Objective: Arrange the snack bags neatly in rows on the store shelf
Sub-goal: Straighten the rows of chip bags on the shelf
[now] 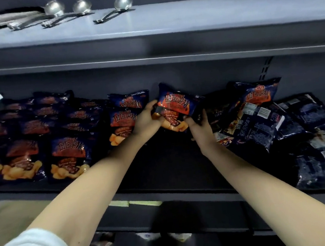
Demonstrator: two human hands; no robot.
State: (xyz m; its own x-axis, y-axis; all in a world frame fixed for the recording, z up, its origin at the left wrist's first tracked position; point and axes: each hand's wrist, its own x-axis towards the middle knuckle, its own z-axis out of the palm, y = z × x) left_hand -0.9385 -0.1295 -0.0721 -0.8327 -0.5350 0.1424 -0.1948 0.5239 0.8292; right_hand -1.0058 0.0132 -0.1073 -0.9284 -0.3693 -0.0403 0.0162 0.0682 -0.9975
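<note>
Forearms (95, 176) reach over the shelf's (171, 162) front edge. Left hand (147, 117) and right hand (199, 123) each pinch an end of one snack bag (177, 103), mid-shelf near the back. Best set flat, label up, squared against the rows (68, 150) at left. Loose pile (258, 124) sits right.

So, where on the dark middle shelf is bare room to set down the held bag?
Bare: the dark metal shelf in front of the held blue-and-orange snack bag, between the neat rows of bags at left and the jumbled pile of bags at right. Both sides are crowded.
</note>
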